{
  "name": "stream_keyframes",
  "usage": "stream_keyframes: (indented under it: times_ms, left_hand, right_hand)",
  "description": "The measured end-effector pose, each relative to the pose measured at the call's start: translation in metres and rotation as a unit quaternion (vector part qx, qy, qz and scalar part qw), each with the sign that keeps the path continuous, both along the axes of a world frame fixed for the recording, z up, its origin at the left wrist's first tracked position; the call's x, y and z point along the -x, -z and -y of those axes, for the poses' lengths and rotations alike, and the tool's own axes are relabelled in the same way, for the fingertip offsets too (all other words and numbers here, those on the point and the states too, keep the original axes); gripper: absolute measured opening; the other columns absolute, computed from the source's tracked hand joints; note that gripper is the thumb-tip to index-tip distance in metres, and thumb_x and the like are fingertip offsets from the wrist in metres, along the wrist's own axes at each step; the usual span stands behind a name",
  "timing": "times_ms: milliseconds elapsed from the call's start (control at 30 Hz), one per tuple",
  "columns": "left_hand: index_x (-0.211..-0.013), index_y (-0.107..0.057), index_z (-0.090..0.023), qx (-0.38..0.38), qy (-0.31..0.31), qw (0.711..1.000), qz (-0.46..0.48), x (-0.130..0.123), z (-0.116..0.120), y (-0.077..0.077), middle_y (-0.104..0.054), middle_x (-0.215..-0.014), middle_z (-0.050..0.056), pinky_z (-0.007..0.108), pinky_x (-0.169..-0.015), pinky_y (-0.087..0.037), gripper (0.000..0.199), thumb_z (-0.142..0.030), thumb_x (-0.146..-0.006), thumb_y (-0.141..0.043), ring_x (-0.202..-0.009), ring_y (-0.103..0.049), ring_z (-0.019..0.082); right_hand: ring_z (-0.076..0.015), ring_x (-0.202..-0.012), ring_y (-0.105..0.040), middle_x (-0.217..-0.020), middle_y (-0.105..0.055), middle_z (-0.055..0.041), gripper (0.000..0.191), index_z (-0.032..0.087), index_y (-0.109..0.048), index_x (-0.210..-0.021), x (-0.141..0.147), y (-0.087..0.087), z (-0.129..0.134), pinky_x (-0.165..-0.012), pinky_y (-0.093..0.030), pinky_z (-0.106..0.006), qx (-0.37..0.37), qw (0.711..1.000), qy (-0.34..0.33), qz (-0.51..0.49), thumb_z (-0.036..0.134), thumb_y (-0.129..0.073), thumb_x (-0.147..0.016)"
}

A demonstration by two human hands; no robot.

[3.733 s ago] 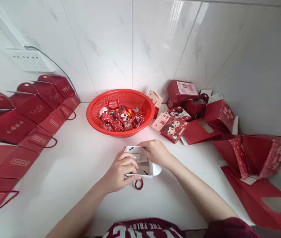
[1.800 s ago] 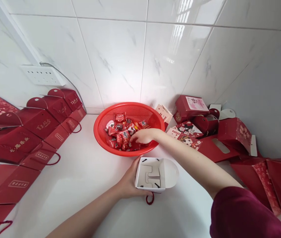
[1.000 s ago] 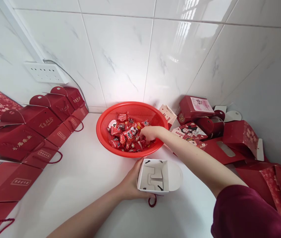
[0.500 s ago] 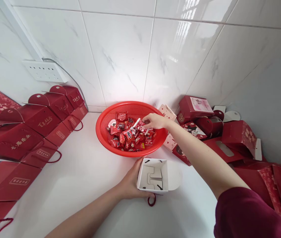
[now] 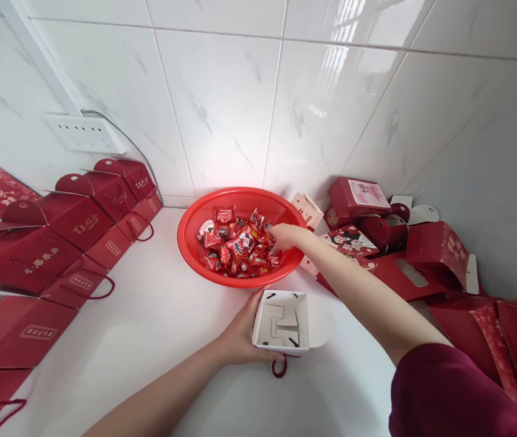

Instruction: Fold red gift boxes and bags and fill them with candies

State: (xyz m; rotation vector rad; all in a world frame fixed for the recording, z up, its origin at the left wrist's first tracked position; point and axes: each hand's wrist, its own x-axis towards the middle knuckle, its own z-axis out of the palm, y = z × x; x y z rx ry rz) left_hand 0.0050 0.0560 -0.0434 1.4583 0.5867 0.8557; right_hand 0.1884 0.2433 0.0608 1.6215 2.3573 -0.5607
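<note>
My left hand (image 5: 243, 334) is wrapped round the side of a small gift box (image 5: 304, 315) with a white inside. The box stands open toward me, its folded bottom flaps showing, a white lid flap spread to the right and a dark red cord loop below. Beyond it sits a red plastic basket (image 5: 194, 267) heaped with red-wrapped candies (image 5: 237, 247). My right hand (image 5: 284, 235) reaches into the basket's right side, fingers pointing down and drawn together among the candies. Whatever lies between those fingertips is hidden.
Rows of dark red gift boxes (image 5: 64, 218) with cord handles line the left side. More red boxes (image 5: 440, 249) lie piled at the right, with a pink box (image 5: 307, 209) beside the basket. A tiled wall (image 5: 222, 121) with a socket strip (image 5: 85, 133) rises behind.
My right hand has shifted slightly right within the basket, its fingers now pointing lower. A white-edged packet near its fingertips has changed position. My left hand and the box stay put.
</note>
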Motion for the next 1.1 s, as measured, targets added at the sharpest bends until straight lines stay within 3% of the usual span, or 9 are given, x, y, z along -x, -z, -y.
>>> stream_keyframes:
  times_ms: [233,400,633,700,767,833,900,1000,1100]
  left_hand:
    - [-0.152,-0.025,-0.039,-0.053,-0.003,0.999,-0.004,0.0,0.0,0.006,-0.04,-0.152,0.01,0.062,-0.114,-0.032,0.123,-0.035,-0.051,-0.095,-0.14,-0.038,0.041]
    - [-0.153,-0.021,-0.041,-0.078,-0.012,0.997,-0.008,0.0,0.001,0.007,-0.041,-0.152,0.009,0.062,-0.113,-0.034,0.121,-0.035,-0.056,-0.093,-0.14,-0.039,0.039]
    - [-0.153,-0.021,-0.041,-0.072,-0.032,0.997,-0.02,-0.002,0.002,0.005,-0.038,-0.155,0.009,0.064,-0.115,-0.03,0.12,-0.032,-0.057,-0.093,-0.143,-0.035,0.039]
    - [-0.154,-0.021,-0.039,-0.071,-0.034,0.996,-0.029,-0.003,0.002,0.004,-0.037,-0.155,0.01,0.063,-0.116,-0.029,0.119,-0.032,-0.058,-0.092,-0.143,-0.034,0.038]
    - [-0.154,-0.02,-0.036,-0.076,-0.038,0.995,-0.043,-0.003,0.002,0.002,-0.037,-0.155,0.012,0.062,-0.116,-0.03,0.119,-0.032,-0.059,-0.092,-0.143,-0.035,0.039]
    - [-0.154,-0.021,-0.035,-0.083,-0.043,0.994,-0.055,-0.004,0.002,0.001,-0.037,-0.155,0.012,0.062,-0.115,-0.03,0.119,-0.031,-0.059,-0.092,-0.142,-0.035,0.039]
    - [-0.154,-0.022,-0.036,-0.087,-0.045,0.993,-0.063,-0.005,0.003,0.0,-0.039,-0.154,0.011,0.062,-0.115,-0.031,0.117,-0.031,-0.06,-0.092,-0.141,-0.037,0.039]
    - [-0.155,-0.017,-0.037,-0.086,-0.05,0.992,-0.078,-0.006,0.006,0.001,-0.039,-0.153,0.011,0.061,-0.113,-0.035,0.123,-0.031,-0.058,-0.092,-0.14,-0.04,0.038]
    - [-0.156,-0.01,-0.036,-0.075,-0.045,0.992,-0.085,-0.006,0.008,0.002,-0.034,-0.155,0.015,0.06,-0.113,-0.035,0.129,-0.03,-0.057,-0.093,-0.141,-0.038,0.038]
  right_hand:
    - [-0.0204,-0.099,-0.066,-0.115,-0.065,-0.0084,0.03,0.015,-0.062,-0.117,0.011,0.009,0.014,-0.086,-0.056,-0.041,0.006,0.999,-0.032,0.03,0.036,-0.062,-0.095]
    - [-0.021,-0.096,-0.065,-0.105,-0.069,-0.0062,0.023,0.015,-0.066,-0.103,0.006,0.005,0.025,-0.087,-0.052,-0.038,-0.024,0.993,-0.085,-0.073,0.034,-0.067,-0.09]
    - [-0.0188,-0.098,-0.061,-0.111,-0.066,-0.0059,0.029,0.017,-0.056,-0.117,-0.019,-0.027,0.078,-0.085,-0.046,-0.029,-0.124,0.948,-0.058,-0.288,0.036,-0.052,-0.096]
    - [-0.0171,-0.097,-0.061,-0.111,-0.066,-0.0042,0.028,0.018,-0.056,-0.114,-0.032,-0.039,0.101,-0.083,-0.046,-0.027,-0.098,0.927,-0.077,-0.354,0.04,-0.047,-0.099]
    - [-0.0163,-0.091,-0.061,-0.105,-0.066,-0.0039,0.027,0.017,-0.058,-0.11,-0.044,-0.049,0.124,-0.078,-0.047,-0.026,-0.009,0.9,-0.116,-0.42,0.039,-0.046,-0.1]
    - [-0.0155,-0.087,-0.061,-0.101,-0.067,-0.004,0.024,0.017,-0.061,-0.106,-0.05,-0.055,0.143,-0.076,-0.046,-0.025,0.069,0.9,-0.151,-0.403,0.032,-0.045,-0.1]
    - [-0.0149,-0.083,-0.062,-0.098,-0.069,-0.0038,0.021,0.017,-0.063,-0.106,-0.048,-0.054,0.157,-0.072,-0.045,-0.024,0.086,0.932,-0.171,-0.308,0.025,-0.045,-0.099]
    - [-0.0162,-0.073,-0.063,-0.091,-0.071,-0.0054,0.022,0.017,-0.066,-0.106,-0.031,-0.036,0.168,-0.059,-0.04,-0.025,0.071,0.974,-0.191,-0.101,0.02,-0.046,-0.095]
    - [-0.02,-0.068,-0.065,-0.083,-0.072,-0.0084,0.018,0.014,-0.071,-0.091,-0.009,-0.013,0.172,-0.055,-0.038,-0.027,0.086,0.974,-0.208,-0.014,0.021,-0.054,-0.091]
